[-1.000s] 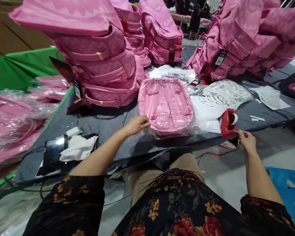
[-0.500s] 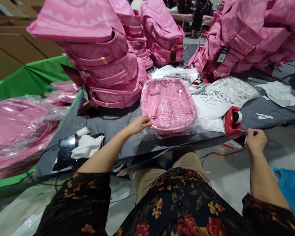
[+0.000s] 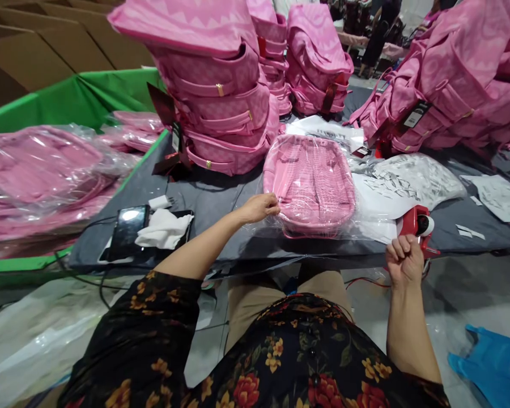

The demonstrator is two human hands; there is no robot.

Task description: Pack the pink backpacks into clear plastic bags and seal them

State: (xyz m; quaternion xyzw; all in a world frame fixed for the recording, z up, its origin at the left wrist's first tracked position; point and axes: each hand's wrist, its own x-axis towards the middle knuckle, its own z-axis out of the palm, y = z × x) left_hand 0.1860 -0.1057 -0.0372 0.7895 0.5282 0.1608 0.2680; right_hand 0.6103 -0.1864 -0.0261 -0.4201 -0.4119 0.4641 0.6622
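**Bagged backpack pinned at the worktop edge, tape dispenser at hand**

We see a grey worktop (image 3: 221,198) running across the middle of the frame, loaded along its far side with stacks of pink backpacks (image 3: 221,107), 1 tall pile at upper centre and a sprawling heap (image 3: 450,85) at upper right. They sit back from the near edge, which leaves a working strip in front of us. At left centre, a pile of backpacks already wrapped in plastic (image 3: 38,175) lies on a green sheet (image 3: 68,102).

In the centre of the frame lies the bagged backpack (image 3: 310,184), flat inside a clear plastic sleeve with the open mouth of the sleeve towards us at the near edge. Our left hand (image 3: 261,208) rests on the sleeve's lower left corner, fingers narrowed onto the film, seemingly to hold the loose plastic flat and keep the bag from sliding.

To the right of it are white paper sheets and a clear bag of small labels (image 3: 416,178), within easy reach. The red tape dispenser (image 3: 417,225) stands at the worktop's near edge, lower right of the backpack. Our right hand (image 3: 404,262) is curled into a fist just below it, touching or almost touching; we cannot tell whether the fingers hold a tape end.

At lower left centre a phone (image 3: 125,231) and a white cloth (image 3: 164,229) lie out of the way.
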